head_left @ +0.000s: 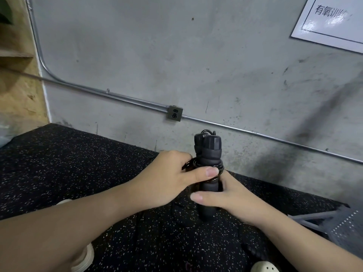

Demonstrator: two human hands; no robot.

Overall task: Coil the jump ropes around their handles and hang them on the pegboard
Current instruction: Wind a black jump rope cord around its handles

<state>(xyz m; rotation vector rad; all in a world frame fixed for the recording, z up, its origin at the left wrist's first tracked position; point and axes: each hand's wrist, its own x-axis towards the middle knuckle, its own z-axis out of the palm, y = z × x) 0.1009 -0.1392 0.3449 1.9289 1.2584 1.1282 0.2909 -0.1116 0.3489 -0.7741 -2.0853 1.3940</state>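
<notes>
Two black jump rope handles (209,152) are held together upright in the middle of the head view, above the speckled black floor. A thin black rope (218,167) is wound round them about halfway up. My right hand (229,199) grips the lower part of the handles, thumb across the front. My left hand (176,179) pinches the rope coils against the handles with its thumb. More rope trails down onto the floor below, hard to make out against the dark mat. No pegboard shows clearly.
A grey concrete wall with a metal conduit (117,97) and a socket box (175,113) stands right behind. A white sign (334,20) hangs top right. A grey metal frame (322,218) lies at the right. Pale shoes (265,267) show at the bottom.
</notes>
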